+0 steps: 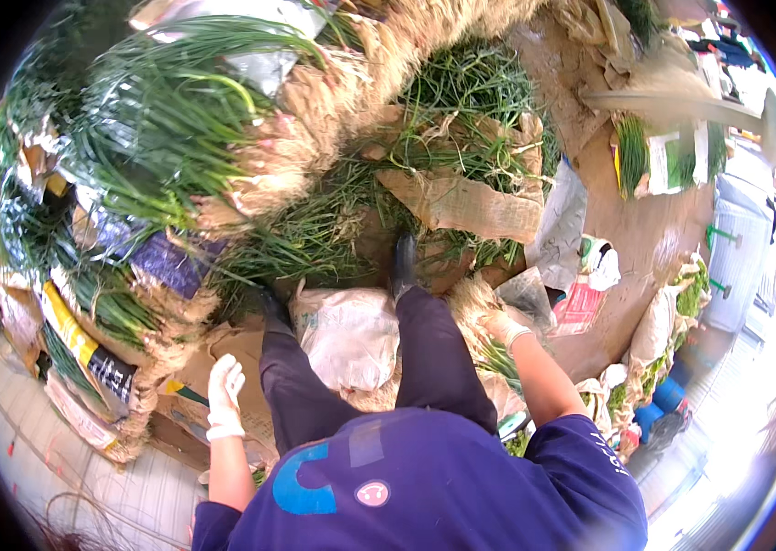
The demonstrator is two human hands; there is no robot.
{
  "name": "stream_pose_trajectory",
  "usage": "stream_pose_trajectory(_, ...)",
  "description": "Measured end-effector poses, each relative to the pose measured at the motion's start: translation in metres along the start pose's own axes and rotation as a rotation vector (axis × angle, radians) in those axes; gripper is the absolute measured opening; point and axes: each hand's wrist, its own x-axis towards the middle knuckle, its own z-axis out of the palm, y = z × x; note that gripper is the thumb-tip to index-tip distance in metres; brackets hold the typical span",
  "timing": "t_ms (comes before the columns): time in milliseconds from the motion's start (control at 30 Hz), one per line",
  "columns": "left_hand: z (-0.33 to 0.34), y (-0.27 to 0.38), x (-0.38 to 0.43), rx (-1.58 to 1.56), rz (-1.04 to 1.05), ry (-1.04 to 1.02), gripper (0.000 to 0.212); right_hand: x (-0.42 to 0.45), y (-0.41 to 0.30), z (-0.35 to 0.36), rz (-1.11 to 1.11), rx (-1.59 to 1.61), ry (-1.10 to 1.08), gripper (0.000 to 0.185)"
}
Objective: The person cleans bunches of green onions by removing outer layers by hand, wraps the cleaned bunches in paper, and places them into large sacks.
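My right hand [506,328], in a white glove, grips a bundle of green onions at its pale roots [465,302], beside my right leg. The green leaves [498,361] of that bundle run down towards me, partly hidden by my arm. My left hand [225,389], also gloved in white, hangs beside my left leg with fingers slightly apart and nothing seen in it. Below it lies brown cardboard [250,365]. Between my legs is a white plastic-wrapped bundle [347,337], with roots showing at its near edge.
Large stacks of green onions [174,138] rise at the left, roots [333,96] facing inward. Loose leaves [305,241] and a burlap sack [477,206] cover the ground ahead. A red-and-white bag [577,306] lies at right. Blue containers [660,406] stand farther right. A blurred fan-like object [677,103] is upper right.
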Motion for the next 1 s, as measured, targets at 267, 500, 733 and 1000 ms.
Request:
stream_pose_trajectory(267,0.035,-0.066,0.012,0.389,-0.211,0.304,0.02,0.231,0.053,-0.09,0.203,0.914,0.346,0.025)
stream_pose_trajectory(500,0.16,-0.075,0.026,0.578,-0.253,0.151,0.025,0.359,0.023,-0.187,0.167,1.759,0.397,0.031)
stream_pose_trajectory(733,0.272,-0.073,0.029,0.577,-0.271,-0.149,0.035,0.246,-0.014,-0.314,-0.8,1.628,0.187,0.025)
stream_pose_trajectory(1000,0.295,-0.092,0.015,0.473,-0.295,-0.335,0.038,-0.007,-0.067,-0.415,-0.941,-0.285,1.447,0.026)
